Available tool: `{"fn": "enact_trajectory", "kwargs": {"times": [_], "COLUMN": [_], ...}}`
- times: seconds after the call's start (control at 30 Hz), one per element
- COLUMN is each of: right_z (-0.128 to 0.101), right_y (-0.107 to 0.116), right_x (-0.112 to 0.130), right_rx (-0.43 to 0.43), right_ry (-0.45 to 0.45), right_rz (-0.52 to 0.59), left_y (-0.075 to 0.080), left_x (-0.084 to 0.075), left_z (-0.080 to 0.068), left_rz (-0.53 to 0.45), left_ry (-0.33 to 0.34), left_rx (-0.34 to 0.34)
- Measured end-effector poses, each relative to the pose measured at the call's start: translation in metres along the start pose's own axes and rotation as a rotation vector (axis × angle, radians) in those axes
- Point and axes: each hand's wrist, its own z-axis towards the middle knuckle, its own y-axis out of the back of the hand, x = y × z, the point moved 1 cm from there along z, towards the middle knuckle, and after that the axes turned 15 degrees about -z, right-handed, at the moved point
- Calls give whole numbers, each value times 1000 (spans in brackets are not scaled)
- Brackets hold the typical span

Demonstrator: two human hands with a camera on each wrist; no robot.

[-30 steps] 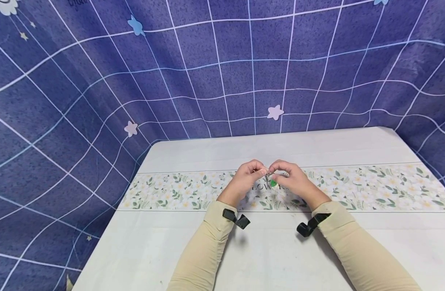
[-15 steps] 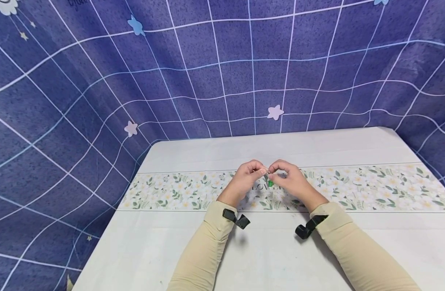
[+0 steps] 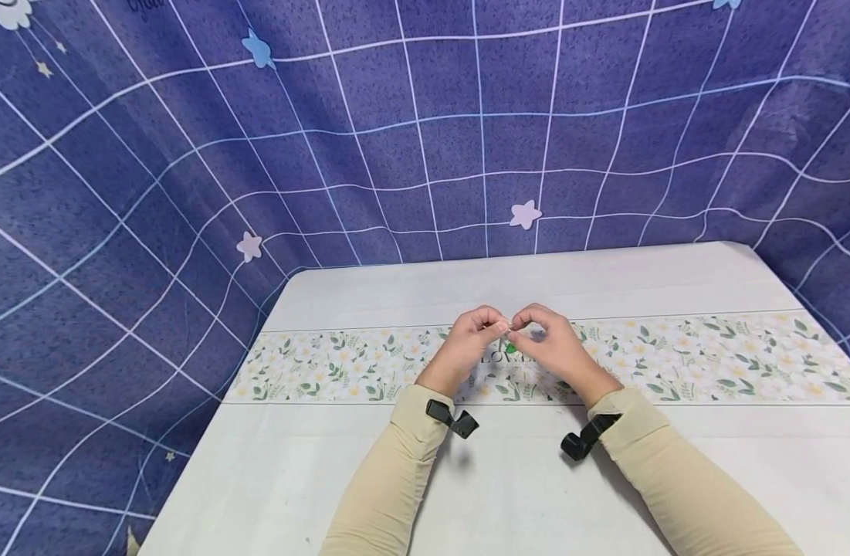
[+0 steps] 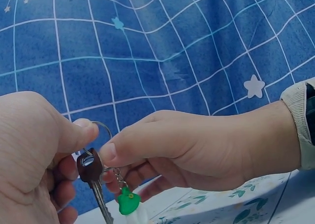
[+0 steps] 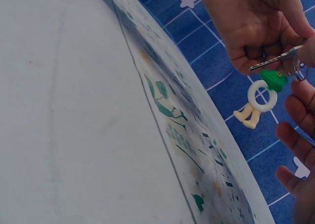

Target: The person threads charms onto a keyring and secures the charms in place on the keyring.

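Observation:
Near the middle of the table, my left hand point(image 3: 462, 347) and right hand point(image 3: 560, 344) meet fingertip to fingertip. The left thumb and fingers pinch a thin metal key ring point(image 4: 105, 127), while the right thumb and forefinger pinch it close by, in the left wrist view. A dark-headed key point(image 4: 90, 167) hangs from it, blade down, between the hands. On a short chain point(image 4: 118, 176) dangles a small charm point(image 5: 272, 80) with a green duck-like head, a white ring body and pale yellow legs. The right hand's other fingers point(image 5: 294, 111) are loosely bent. Part of the ring is hidden by fingertips.
A white table cover point(image 3: 508, 471) with a floral band point(image 3: 355, 363) lies under the hands. Behind and to the left hangs a blue curtain point(image 3: 369, 139) with a white grid and stars. Black wrist cameras point(image 3: 452, 418) sit on both sleeved forearms.
My right hand has shifted slightly left toward the left hand, and the green charm has swung left with it. The left hand stays nearly in place.

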Motion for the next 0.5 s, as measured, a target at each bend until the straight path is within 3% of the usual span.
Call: {"fn": "enact_trajectory", "kwargs": {"times": [0.3,0.5], "right_z": [-2,-2], "right_y": [-5,-7], "right_x": [4,3], "right_rx": [-79,-78], "right_ry": [-31,5], "right_rz": [-54,-32], "left_y": [-3,1], "left_x": [3,4], "left_z": [1,2], "left_rz": [-8,-39], "left_ry": [-14,-25], "left_rx": [-31,-78]}}
